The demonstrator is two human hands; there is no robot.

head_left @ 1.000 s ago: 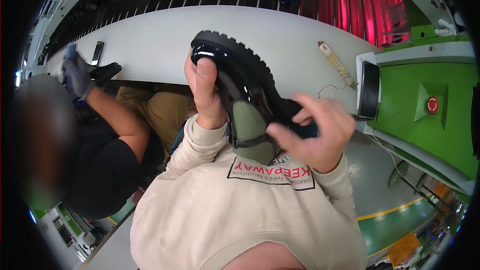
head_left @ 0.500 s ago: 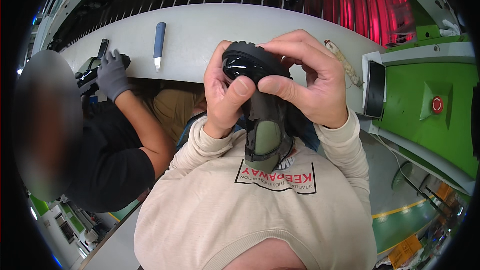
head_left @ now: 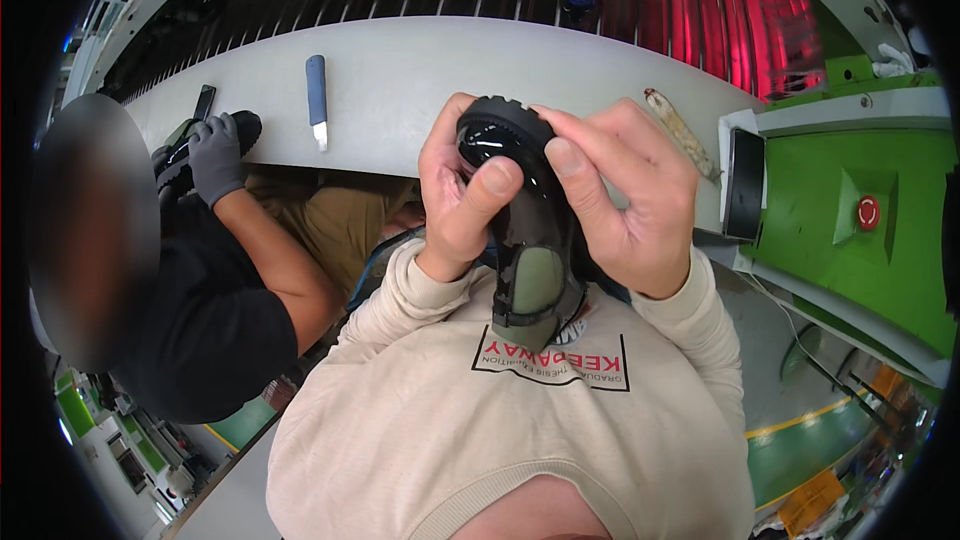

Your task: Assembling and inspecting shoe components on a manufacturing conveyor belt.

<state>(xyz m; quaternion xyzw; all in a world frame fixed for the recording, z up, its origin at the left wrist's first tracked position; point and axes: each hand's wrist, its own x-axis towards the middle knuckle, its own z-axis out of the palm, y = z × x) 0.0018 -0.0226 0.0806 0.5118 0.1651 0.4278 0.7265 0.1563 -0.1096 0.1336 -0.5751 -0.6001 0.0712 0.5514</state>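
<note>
In front of my chest is a boot [head_left: 533, 215], its shaft down against my shirt and its toe pointing away. The toe is glossy black above a lugged black sole, and the shaft carries a green panel. My left hand [head_left: 455, 195] wraps the toe's left side, thumb on the shiny upper. On the opposite side my right hand [head_left: 630, 185] pinches the sole edge between thumb and fingers. Whether something small sits under those right fingertips is hidden.
A blue-handled knife [head_left: 317, 90] lies on the white table [head_left: 400, 70]. To the right are a worn, wrapped stick [head_left: 682, 130], a black flat device [head_left: 745, 183] and a green machine with a red button [head_left: 868, 213]. At left, a co-worker's gloved hand [head_left: 215, 155] grips another shoe.
My right hand has shifted along the sole edge, its thumb drawn off the middle of the toe. The boot has turned slightly in my hands, and the whole view has moved a little.
</note>
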